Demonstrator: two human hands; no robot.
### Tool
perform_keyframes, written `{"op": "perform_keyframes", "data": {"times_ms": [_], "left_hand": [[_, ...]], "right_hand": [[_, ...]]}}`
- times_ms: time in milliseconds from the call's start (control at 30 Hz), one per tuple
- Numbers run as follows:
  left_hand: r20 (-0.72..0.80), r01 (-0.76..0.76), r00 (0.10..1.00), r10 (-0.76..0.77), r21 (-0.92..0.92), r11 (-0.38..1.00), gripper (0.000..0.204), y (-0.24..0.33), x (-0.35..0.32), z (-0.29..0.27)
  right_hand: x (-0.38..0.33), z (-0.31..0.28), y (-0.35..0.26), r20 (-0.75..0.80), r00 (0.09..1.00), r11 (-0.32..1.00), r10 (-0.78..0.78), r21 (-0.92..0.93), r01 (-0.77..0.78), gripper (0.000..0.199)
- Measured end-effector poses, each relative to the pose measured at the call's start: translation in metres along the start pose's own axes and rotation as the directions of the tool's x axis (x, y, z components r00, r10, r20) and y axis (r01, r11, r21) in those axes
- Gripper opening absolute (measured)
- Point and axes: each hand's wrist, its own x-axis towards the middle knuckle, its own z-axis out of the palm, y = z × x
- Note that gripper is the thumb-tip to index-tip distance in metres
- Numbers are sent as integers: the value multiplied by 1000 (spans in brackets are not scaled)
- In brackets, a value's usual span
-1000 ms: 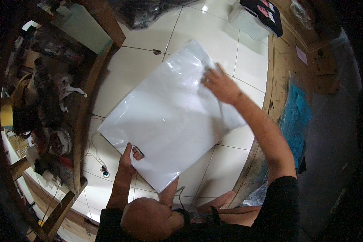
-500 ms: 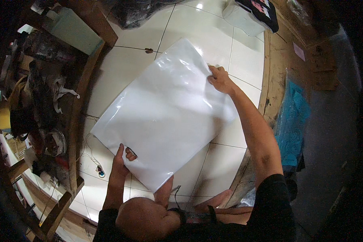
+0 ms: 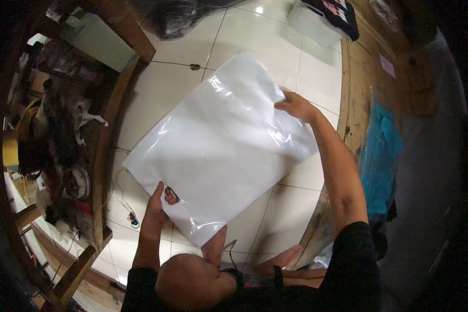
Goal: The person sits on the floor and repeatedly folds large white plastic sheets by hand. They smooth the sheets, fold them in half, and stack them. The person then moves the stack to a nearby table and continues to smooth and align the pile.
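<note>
Hands apart: left hand (image 3: 158, 200) grips white plastic bag (image 3: 223, 145) handle cutout at 7 o'clock; right hand (image 3: 296, 106) pinches edge, 2 o'clock.

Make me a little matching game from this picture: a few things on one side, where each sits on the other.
Things:
1. left hand
2. right hand
3. blue sheet
4. wooden shelf

Places:
A. far edge of the white bag
B. along the left, full of clutter
C. at the bag's handle hole, near edge
D. on the right, beyond the arm

Pairs: 1-C, 2-A, 3-D, 4-B
</note>
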Motion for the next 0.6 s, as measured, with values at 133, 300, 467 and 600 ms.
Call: {"op": "perform_keyframes", "data": {"times_ms": [133,300,467,600], "left_hand": [[-124,62,991,-45,131,990,38,26,-2,54],[86,121,983,-165,382,916,32,62,18,117],[149,45,970,-194,670,741,29,69,72,162],[158,-10,972,-172,764,645,29,76,88,180]], "right_hand": [[-51,-8,41,-111,988,991,109,84,-100,41],[-148,12,97,-259,907,918,333,308,-249,42],[-222,58,163,-322,793,786,518,546,-291,40],[-230,82,178,-326,770,741,548,617,-266,40]]}}
